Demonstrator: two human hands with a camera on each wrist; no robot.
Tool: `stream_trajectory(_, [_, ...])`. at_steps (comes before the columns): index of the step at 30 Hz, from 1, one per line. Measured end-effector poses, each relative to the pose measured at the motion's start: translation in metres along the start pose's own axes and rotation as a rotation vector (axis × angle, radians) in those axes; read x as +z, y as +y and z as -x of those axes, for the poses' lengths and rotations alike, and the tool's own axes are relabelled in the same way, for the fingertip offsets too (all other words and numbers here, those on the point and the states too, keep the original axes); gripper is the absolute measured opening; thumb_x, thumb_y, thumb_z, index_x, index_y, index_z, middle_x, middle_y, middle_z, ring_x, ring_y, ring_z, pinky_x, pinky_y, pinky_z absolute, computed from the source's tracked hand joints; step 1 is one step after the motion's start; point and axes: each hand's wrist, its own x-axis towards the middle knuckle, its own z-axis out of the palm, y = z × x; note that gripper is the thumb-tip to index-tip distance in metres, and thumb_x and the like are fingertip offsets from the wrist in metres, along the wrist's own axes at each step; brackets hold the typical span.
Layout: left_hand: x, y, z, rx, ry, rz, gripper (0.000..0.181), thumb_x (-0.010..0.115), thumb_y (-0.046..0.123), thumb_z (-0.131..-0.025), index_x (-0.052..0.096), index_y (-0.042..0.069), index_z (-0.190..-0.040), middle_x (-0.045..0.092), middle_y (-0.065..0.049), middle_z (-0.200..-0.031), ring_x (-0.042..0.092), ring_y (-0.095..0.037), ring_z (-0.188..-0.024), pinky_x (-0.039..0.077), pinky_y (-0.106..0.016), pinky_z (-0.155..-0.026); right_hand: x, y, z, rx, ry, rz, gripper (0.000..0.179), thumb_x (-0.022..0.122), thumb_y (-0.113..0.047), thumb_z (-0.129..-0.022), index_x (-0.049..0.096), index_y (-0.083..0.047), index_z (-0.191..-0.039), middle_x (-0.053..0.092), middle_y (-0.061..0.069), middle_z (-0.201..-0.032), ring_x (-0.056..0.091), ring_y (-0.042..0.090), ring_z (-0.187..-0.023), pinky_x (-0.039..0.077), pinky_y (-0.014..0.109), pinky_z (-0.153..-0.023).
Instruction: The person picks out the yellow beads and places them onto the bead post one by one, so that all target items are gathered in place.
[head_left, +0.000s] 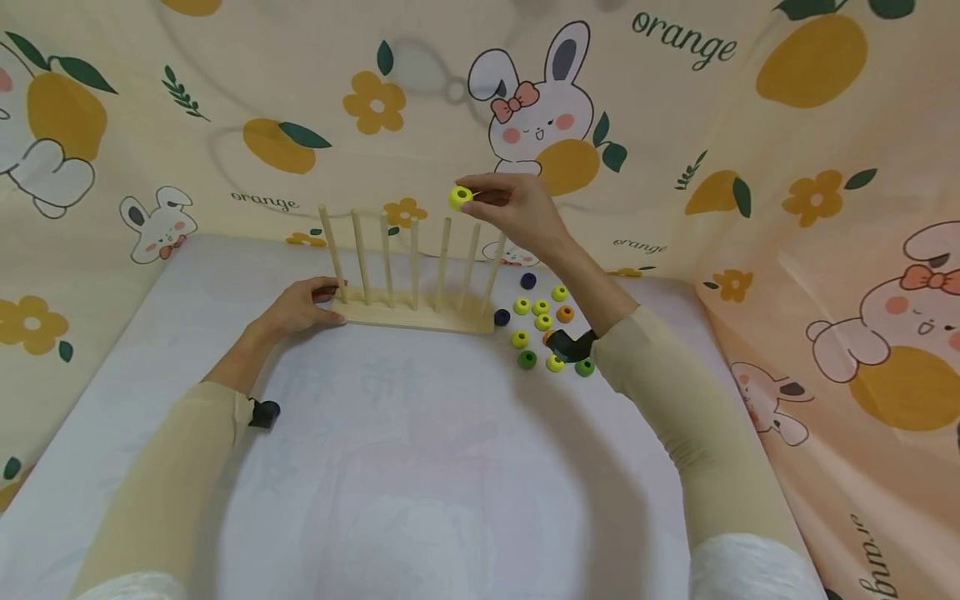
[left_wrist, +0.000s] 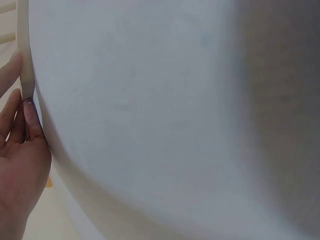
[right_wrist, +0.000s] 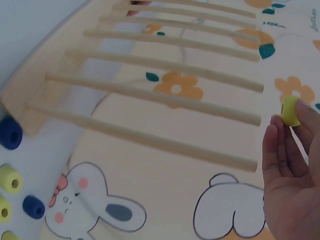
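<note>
Between thumb and fingers, my right hand [head_left: 523, 210] pinches a yellow bead [head_left: 460, 197] with a hole through it. It holds the bead up above the tops of the pegs, toward the right half of a wooden peg stand [head_left: 420, 316]. In the right wrist view the yellow bead [right_wrist: 289, 111] is level with the free peg ends, apart from them. Several bare upright pegs rise in a row from the stand's flat base. My left hand [head_left: 294, 307] grips the left end of this base, thumb in front; the left wrist view shows its fingers [left_wrist: 9, 116] at the base end.
Loose yellow, green, orange and dark blue beads lie right of the stand, partly behind my right forearm. One dark blue bead [head_left: 502, 317] is right at the base's right end. A white tabletop [head_left: 405, 450] meets a patterned cloth backdrop [head_left: 420, 158] behind the stand.
</note>
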Motion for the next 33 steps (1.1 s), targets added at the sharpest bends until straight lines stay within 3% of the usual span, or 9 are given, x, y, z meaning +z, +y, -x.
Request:
stream_trajectory(13, [-0.002, -0.002, 0.0, -0.007, -0.013, -0.024, 0.077, 0.078, 0.008, -0.085, 0.037, -0.005, -0.148, 0.039, -0.025, -0.151, 0.038, -0.04, -0.139, 0.032, -0.047, -0.116, 0.023, -0.007, -0.02, -0.033, -0.024, -0.067, 0.029, 0.075, -0.014, -0.09, 0.073, -0.007, -0.118, 0.072, 0.006, -0.114, 0.069, 0.014, -0.094, 0.057, 0.025, -0.087])
stream_trajectory(20, [-0.003, -0.003, -0.001, 0.007, -0.02, -0.017, 0.077, 0.078, 0.008, -0.085, 0.036, -0.006, -0.148, 0.038, -0.026, -0.152, 0.036, -0.039, -0.141, 0.032, -0.046, -0.117, 0.035, -0.012, -0.03, -0.053, -0.051, -0.052, 0.027, 0.075, -0.014, -0.09, 0.073, -0.006, -0.116, 0.073, 0.006, -0.108, 0.069, 0.014, -0.091, 0.057, 0.025, -0.084])
stream_trajectory(27, [-0.005, -0.002, 0.001, 0.023, -0.026, 0.007, 0.076, 0.078, 0.005, -0.085, 0.037, -0.007, -0.148, 0.037, -0.027, -0.153, 0.036, -0.04, -0.141, 0.031, -0.044, -0.117, 0.047, -0.02, -0.041, 0.019, -0.105, -0.039, 0.029, 0.074, -0.018, -0.091, 0.073, -0.011, -0.118, 0.073, 0.003, -0.11, 0.069, 0.01, -0.095, 0.056, 0.023, -0.084])
stream_trajectory(33, [-0.004, -0.001, 0.002, 0.021, -0.025, 0.017, 0.076, 0.078, 0.007, -0.085, 0.038, -0.007, -0.147, 0.038, -0.026, -0.152, 0.036, -0.04, -0.141, 0.032, -0.045, -0.117, 0.057, -0.026, -0.048, 0.022, -0.126, -0.023, 0.029, 0.075, -0.021, -0.09, 0.074, -0.012, -0.117, 0.074, -0.001, -0.107, 0.069, 0.007, -0.094, 0.056, 0.022, -0.084])
